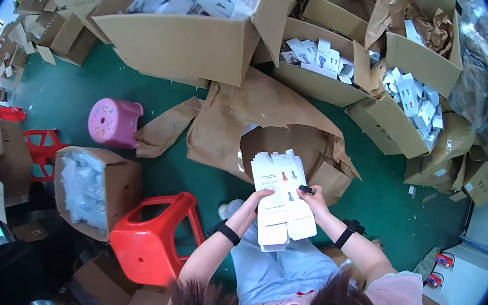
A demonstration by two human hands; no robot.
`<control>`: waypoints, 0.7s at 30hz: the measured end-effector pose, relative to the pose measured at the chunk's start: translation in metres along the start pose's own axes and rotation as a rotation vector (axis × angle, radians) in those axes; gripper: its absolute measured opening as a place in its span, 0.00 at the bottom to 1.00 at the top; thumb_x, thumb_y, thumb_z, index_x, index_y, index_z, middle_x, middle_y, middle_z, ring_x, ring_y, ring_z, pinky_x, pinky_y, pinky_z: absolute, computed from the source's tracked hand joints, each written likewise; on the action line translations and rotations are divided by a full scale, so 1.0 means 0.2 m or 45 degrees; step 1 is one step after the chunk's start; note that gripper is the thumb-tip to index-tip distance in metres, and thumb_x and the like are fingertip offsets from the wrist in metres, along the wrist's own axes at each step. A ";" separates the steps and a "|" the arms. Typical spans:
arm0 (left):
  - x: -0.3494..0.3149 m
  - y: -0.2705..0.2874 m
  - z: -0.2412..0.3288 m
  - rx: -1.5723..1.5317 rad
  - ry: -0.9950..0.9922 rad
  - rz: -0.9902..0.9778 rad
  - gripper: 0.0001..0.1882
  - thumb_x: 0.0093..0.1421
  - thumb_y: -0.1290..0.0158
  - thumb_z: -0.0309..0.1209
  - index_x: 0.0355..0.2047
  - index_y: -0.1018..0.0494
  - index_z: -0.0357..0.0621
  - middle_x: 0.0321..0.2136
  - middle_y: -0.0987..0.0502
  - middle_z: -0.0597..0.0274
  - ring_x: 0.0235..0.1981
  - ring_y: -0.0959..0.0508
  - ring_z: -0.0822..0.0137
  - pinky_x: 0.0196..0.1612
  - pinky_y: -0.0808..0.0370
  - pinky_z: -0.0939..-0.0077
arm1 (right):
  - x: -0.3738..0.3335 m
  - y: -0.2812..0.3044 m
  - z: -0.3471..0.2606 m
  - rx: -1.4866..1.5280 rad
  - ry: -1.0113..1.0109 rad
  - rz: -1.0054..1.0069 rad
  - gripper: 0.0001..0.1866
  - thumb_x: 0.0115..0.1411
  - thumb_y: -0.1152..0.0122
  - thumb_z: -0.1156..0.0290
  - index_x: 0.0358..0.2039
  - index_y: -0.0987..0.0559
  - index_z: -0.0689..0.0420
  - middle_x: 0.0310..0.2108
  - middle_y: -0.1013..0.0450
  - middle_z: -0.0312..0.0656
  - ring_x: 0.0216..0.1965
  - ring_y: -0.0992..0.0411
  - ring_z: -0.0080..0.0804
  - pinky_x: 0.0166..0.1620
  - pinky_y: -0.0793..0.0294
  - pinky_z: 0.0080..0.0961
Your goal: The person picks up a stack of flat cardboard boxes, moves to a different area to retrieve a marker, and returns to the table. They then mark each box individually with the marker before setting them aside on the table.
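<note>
Above my lap lies a white flattened carton (275, 207) with printed pictures, its flaps spread at both ends. My left hand (257, 202) grips its left edge, thumb on top. At the opposite edge, my right hand (316, 203) is closed around a short black pen-shaped tool (308, 190), its exact kind too small to make out. The right fingers also rest against the carton's edge. Just beyond the carton, a large torn sheet of brown paper (219, 128) lies on the green floor, opening into a hollow.
A big cardboard box (177, 48) full of white cartons stands ahead. More boxes of cartons (385, 129) sit at the right. Leftward are a pink stool (116, 123), a red stool (146, 244) and a box of clear plastic packaging (119, 192).
</note>
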State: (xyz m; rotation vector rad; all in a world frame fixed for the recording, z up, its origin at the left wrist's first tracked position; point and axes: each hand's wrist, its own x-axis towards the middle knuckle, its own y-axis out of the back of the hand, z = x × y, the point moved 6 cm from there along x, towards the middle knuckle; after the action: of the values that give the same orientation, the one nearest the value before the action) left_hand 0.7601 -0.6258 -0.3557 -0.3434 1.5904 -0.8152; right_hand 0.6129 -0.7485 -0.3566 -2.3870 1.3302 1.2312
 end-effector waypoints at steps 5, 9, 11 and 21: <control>-0.71 -0.07 -0.03 -0.246 -0.317 0.133 0.26 0.48 0.51 0.26 0.49 0.42 0.35 0.44 0.33 0.51 0.45 0.32 0.56 0.47 0.33 0.67 | -0.65 -0.07 -0.69 0.343 0.027 -0.499 0.17 0.51 0.43 0.69 0.35 0.41 0.56 0.40 0.35 0.47 0.38 0.32 0.31 0.38 0.31 0.22; -1.37 -0.17 -0.01 -0.433 -0.707 0.175 0.27 0.48 0.50 0.25 0.50 0.43 0.35 0.45 0.33 0.50 0.45 0.31 0.56 0.47 0.33 0.68 | -1.08 -0.25 -1.15 0.456 0.369 -0.773 0.10 0.54 0.49 0.72 0.32 0.40 0.55 0.38 0.32 0.48 0.37 0.31 0.30 0.38 0.31 0.21; -1.69 -0.22 -0.01 -0.468 -0.940 0.157 0.27 0.48 0.51 0.26 0.50 0.43 0.34 0.45 0.33 0.50 0.45 0.31 0.56 0.47 0.32 0.67 | -1.24 -0.32 -1.33 0.404 0.443 -0.829 0.09 0.55 0.50 0.71 0.32 0.40 0.55 0.36 0.31 0.48 0.36 0.30 0.30 0.38 0.31 0.21; -2.81 -0.54 -0.66 -0.959 -2.340 0.740 0.28 0.49 0.51 0.31 0.49 0.43 0.34 0.44 0.33 0.53 0.43 0.31 0.59 0.45 0.32 0.68 | -1.84 -0.95 -1.27 0.187 0.422 -1.628 0.11 0.58 0.56 0.66 0.39 0.37 0.56 0.37 0.31 0.46 0.39 0.31 0.33 0.40 0.32 0.26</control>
State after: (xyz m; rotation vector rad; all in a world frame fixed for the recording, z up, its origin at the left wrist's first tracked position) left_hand 0.7240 -0.3020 0.1332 -0.7743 0.0633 0.6194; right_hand 0.8061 -0.5202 0.0250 -2.5291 -0.2240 0.3405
